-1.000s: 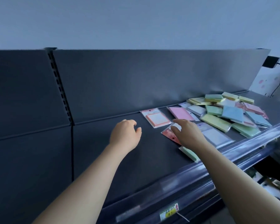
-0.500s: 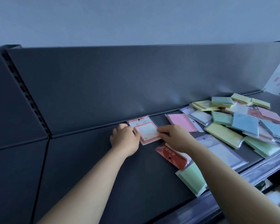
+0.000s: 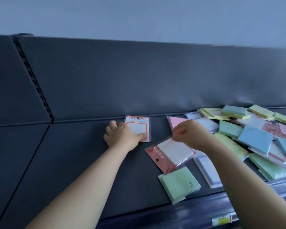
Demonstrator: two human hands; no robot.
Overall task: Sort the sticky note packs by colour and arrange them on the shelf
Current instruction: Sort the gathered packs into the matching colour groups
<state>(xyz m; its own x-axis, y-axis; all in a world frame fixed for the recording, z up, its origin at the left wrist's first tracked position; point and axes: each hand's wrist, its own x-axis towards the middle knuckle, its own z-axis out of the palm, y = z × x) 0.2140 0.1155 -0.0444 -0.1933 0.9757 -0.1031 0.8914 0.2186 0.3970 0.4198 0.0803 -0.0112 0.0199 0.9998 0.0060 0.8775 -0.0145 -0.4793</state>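
Note:
An orange-bordered sticky note pack (image 3: 139, 124) lies on the dark shelf (image 3: 69, 162), against the back panel. My left hand (image 3: 120, 136) holds it, thumb across its lower part and fingers curled at its left edge. My right hand (image 3: 188, 134) pinches the upper edge of a red-headed pack of white notes (image 3: 170, 154), which is tilted just right of the orange-bordered one. A green pack (image 3: 180, 184) lies near the front edge. A pink pack (image 3: 176, 121) shows behind my right hand.
A loose pile of yellow, green, blue and pink packs (image 3: 254, 138) covers the shelf's right end. A pale purple pack (image 3: 208, 172) lies under my right forearm. The front rail (image 3: 180, 212) carries a price label (image 3: 221, 220). A slotted upright (image 3: 35, 83) divides the back panel at left.
My left hand moved onto the orange-bordered pack, now squared against the back panel. My right hand left that pack, drew back and took hold of the red-headed pack. The view moved closer.

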